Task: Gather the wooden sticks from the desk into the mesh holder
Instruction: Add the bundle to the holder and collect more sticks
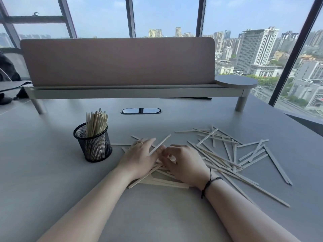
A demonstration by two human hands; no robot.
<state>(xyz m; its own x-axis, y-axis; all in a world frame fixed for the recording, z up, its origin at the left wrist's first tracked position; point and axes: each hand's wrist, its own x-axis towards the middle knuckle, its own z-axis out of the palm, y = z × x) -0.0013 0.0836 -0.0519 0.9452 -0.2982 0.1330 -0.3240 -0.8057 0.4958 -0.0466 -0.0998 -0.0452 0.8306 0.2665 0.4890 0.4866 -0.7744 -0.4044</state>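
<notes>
A black mesh holder (pixel 95 145) stands left of centre on the grey desk, with several wooden sticks (pixel 97 122) upright in it. Many more loose sticks (pixel 227 154) lie scattered flat across the desk to the right. My left hand (pixel 139 158) and my right hand (pixel 185 165) meet over a small pile of sticks (pixel 162 182) near the desk's middle. Both hands have fingers curled around sticks from that pile, and one stick (pixel 160 144) pokes up and away between them. How many sticks each hand holds is hidden by the fingers.
A raised shelf (pixel 136 91) with a brown divider panel (pixel 118 62) runs along the back of the desk (pixel 52 172). A cable port (pixel 140 110) sits behind the holder. Windows with a city view lie beyond. Dark objects (pixel 7 95) sit at the far left.
</notes>
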